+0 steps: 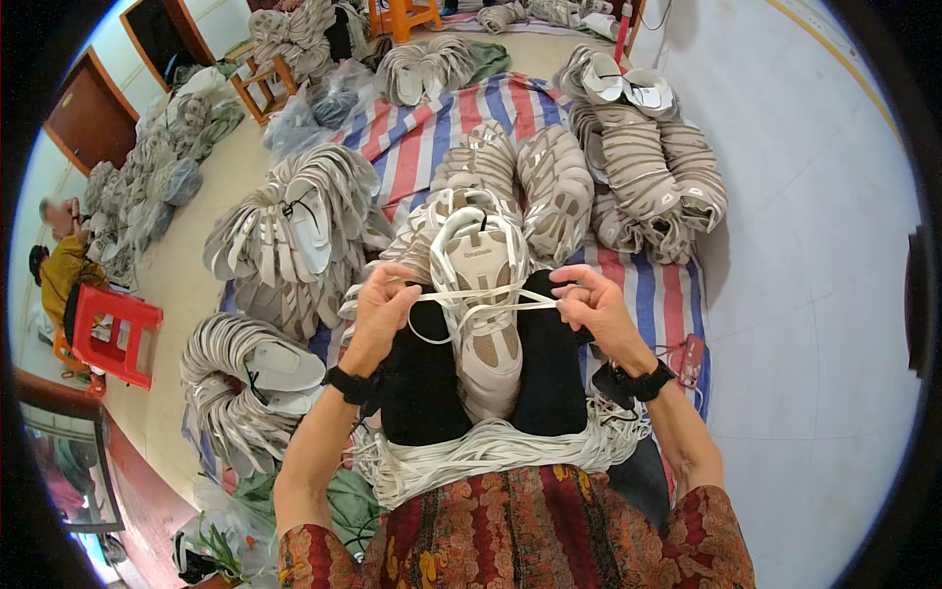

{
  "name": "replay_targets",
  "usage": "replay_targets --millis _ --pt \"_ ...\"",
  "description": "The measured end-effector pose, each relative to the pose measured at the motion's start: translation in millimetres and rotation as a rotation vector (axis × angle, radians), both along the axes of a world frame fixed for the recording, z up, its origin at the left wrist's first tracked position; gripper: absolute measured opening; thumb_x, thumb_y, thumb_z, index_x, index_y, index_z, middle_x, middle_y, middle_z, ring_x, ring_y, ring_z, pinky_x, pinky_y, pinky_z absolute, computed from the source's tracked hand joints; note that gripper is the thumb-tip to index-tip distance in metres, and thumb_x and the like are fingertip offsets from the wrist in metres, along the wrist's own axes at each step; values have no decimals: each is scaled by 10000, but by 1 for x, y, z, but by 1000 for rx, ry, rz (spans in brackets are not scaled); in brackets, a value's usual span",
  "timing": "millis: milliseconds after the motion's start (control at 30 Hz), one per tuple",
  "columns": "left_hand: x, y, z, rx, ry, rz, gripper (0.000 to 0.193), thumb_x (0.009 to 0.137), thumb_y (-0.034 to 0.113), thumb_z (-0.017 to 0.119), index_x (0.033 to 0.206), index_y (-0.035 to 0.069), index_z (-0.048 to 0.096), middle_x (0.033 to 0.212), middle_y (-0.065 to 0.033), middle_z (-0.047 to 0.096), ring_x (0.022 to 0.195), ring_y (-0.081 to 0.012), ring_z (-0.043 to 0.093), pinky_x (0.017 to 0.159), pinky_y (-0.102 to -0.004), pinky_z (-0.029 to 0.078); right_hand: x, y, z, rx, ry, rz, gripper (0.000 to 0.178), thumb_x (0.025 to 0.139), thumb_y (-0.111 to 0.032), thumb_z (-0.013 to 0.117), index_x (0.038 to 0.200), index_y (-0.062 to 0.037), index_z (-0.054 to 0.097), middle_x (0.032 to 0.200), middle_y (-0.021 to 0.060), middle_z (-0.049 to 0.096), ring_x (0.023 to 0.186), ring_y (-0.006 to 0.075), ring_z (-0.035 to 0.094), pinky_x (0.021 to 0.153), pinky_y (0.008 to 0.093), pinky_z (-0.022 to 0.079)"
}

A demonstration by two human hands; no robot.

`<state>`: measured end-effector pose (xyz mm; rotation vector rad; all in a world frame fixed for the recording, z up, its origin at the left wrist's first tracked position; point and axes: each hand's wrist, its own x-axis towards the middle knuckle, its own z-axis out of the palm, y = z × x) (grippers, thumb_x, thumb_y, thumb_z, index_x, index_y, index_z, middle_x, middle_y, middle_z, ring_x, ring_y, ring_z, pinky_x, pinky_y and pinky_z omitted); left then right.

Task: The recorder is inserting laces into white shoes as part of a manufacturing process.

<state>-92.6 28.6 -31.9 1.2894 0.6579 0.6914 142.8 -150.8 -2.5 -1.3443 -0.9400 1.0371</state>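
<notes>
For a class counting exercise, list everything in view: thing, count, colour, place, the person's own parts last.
shoe: one, white and beige, centre
shoelace: one, white, across shoe
loose laces: many, white, lower centre
cloth: count unclear, black, beside shoe
striped sheet: one, red-white-blue, floor
shoe stacks: many, beige and white, on and around sheet
red stool: one, red, left
orange stool: at least one, orange, top
wooden seat: one, brown, upper left
plastic bags: several, clear, left
door: at least one, brown, upper left
another person: one, yellow top, far left
patterned top: one, red, bottom
wristbands: two, black, wrists
left hand: one, bare, pinching shoelace
right hand: one, bare, pinching shoelace
</notes>
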Motion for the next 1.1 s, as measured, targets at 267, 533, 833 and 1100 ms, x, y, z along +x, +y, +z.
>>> replay_targets --millis 267,533,833,1100 --pt "-68 41 -10 -63 -109 319 160 810 51 569 928 115 483 550 71 379 408 -16 304 339 -186 220 -2 26 -15 184 -542 176 289 746 -54 615 1024 11 569 795 43 609 751 108 572 705 240 452" --pt "-141 67 -26 614 307 501 238 747 59 632 947 82 505 743 -75 488 643 -180 472 553 -282 389 -19 44 -24 182 -551 83 262 758 -50 604 1014 -2 578 793 67 605 703 137 575 681 266 455" --pt "-9 -42 -14 1371 621 -135 376 597 171 743 910 76 557 1244 -169 358 1190 -355 307 951 -464 247 -28 59 -30 336 -1300 -7 101 740 -120 596 739 -65 511 624 84 542 598 270 546 526 381 387" --pt "5 -33 -18 1120 379 -149 174 727 168 658 831 55 575 1238 -178 355 1164 -352 315 958 -457 251 115 1 -5 -15 -1120 -699 71 749 -117 562 722 -52 551 590 120 518 579 294 543 534 402 415"
